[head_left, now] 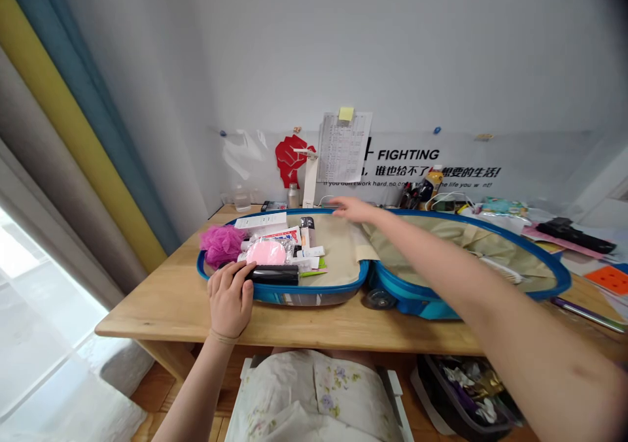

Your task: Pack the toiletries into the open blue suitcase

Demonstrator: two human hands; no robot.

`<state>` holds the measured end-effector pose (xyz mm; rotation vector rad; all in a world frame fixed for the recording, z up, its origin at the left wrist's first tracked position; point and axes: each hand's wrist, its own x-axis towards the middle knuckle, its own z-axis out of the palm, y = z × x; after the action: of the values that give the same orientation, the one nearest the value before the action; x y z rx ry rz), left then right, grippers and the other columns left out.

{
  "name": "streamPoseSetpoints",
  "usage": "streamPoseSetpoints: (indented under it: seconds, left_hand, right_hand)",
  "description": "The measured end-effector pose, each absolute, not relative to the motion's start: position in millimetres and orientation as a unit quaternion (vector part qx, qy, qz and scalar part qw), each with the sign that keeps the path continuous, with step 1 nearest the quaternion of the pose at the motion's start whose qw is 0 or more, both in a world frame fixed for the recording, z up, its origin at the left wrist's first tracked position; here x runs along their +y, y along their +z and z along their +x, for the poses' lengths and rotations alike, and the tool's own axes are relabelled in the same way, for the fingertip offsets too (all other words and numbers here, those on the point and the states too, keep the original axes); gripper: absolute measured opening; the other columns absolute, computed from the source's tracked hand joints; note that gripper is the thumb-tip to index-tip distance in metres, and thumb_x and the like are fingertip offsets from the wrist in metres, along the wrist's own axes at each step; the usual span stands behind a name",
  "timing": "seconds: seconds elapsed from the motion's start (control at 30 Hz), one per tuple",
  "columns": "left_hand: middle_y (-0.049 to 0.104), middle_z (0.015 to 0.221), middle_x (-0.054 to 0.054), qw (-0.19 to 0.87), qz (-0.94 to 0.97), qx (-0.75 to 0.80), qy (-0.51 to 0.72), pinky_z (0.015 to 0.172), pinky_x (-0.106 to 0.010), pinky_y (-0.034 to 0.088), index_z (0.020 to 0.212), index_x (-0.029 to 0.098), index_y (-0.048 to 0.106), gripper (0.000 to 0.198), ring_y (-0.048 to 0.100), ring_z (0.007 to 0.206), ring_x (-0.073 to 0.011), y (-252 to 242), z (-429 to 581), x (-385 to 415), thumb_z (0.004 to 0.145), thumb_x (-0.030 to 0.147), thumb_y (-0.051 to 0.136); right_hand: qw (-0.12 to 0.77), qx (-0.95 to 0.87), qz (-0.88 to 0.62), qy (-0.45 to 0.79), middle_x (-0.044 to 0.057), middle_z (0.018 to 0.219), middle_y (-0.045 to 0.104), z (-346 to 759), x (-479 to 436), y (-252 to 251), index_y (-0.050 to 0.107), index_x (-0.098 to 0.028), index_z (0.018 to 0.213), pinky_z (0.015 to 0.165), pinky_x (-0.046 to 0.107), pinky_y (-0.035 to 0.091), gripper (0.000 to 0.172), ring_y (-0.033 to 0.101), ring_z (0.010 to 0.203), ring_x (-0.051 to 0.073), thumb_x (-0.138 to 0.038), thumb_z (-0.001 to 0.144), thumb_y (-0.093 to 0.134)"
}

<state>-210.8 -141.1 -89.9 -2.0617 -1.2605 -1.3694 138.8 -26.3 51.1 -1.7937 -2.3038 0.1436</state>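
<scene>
An open blue suitcase (338,293) with a beige lining lies spread on the wooden table. My left hand (230,298) rests over its near left rim, fingers lying apart against the end of a glossy black cylinder (275,274). Beside that cylinder are a pink round item in clear plastic (266,252), a purple bath puff (222,244), a white box (261,221) and several small tubes and packets. My right hand (356,210) reaches across to the far rim near the hinge, fingers stretched out, with nothing visible in them.
A white stand (310,180) and a small bottle (293,195) are behind the suitcase. An orange-yellow drink bottle (432,182), cables and papers lie farther right. Below the table's right side is a dark bin (466,396) holding crumpled waste. Curtains (73,135) hang at left.
</scene>
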Motion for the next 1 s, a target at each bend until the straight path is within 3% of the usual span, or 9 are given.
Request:
streamPoseSetpoints:
  seconds: [0.1,0.2,0.33,0.47,1.0]
  left_hand:
    - [0.066,0.115,-0.012,0.185,-0.729,-0.446,-0.485,0.097,-0.042,0.034,0.118,0.019,0.066,0.038,0.053,0.110,-0.0275,-90,-211,-140,0.098,0.031,0.036]
    - [0.065,0.116,-0.012,0.177,-0.729,-0.448,-0.486,0.098,-0.043,0.034,0.118,0.020,0.066,0.038,0.053,0.111,-0.0277,-91,-210,-140,0.097,0.031,0.037]
    - [0.065,0.117,-0.012,0.169,-0.727,-0.454,-0.487,0.100,-0.043,0.033,0.120,0.022,0.066,0.039,0.053,0.112,-0.0275,-92,-211,-140,0.097,0.032,0.036]
    - [0.065,0.117,-0.012,0.170,-0.730,-0.450,-0.486,0.100,-0.043,0.034,0.121,0.022,0.065,0.039,0.053,0.113,-0.0273,-93,-210,-140,0.097,0.032,0.036]
    - [0.065,0.115,-0.012,0.189,-0.732,-0.445,-0.480,0.098,-0.043,0.035,0.117,0.019,0.065,0.038,0.053,0.110,-0.0272,-91,-209,-140,0.098,0.031,0.034]
  right_hand:
    - [0.078,-0.729,-0.678,0.051,0.012,0.111,0.071,213,-49,69,0.069,-0.016,0.115,0.088,0.032,0.050,0.035,0.068,0.092,0.019,-0.032,0.087,0.055]
    - [0.005,-0.690,-0.720,0.067,0.012,0.088,0.073,276,-79,62,0.074,-0.013,0.092,0.078,0.029,0.051,0.023,0.066,0.077,0.016,-0.029,0.087,0.058]
    - [-0.072,-0.648,-0.755,0.074,0.006,0.100,0.068,320,-106,30,0.067,-0.019,0.095,0.080,0.028,0.053,0.020,0.063,0.085,0.011,-0.035,0.092,0.057]
    - [-0.087,-0.644,-0.757,0.070,0.007,0.115,0.063,331,-106,3,0.064,-0.021,0.108,0.084,0.031,0.054,0.022,0.061,0.097,0.013,-0.035,0.092,0.056]
    - [-0.163,-0.650,-0.721,0.172,0.007,0.122,0.061,323,-95,-22,0.063,-0.024,0.111,0.090,0.034,0.052,0.025,0.059,0.104,0.015,-0.039,0.094,0.052]
